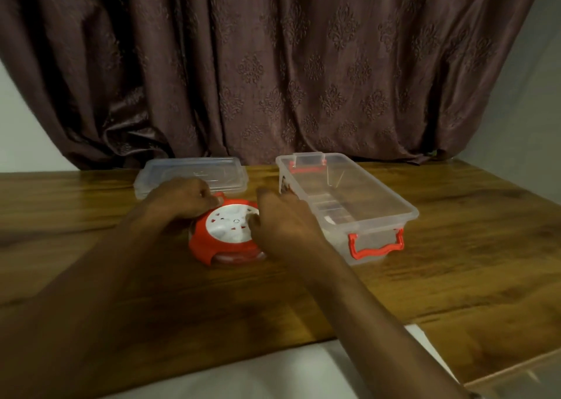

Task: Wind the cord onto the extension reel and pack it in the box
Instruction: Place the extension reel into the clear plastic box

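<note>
Both hands (182,199) (283,222) curled over the reel (226,234).

Worn on the head, looking forward and down over a wooden table (455,292) from its near edge. Faces a brown curtain (273,64) hanging just behind the table's far edge. Close enough for both forearms to fill the lower frame. Wide-angle, bending the table's edges at the sides. Only one view, so nothing shared.
</note>
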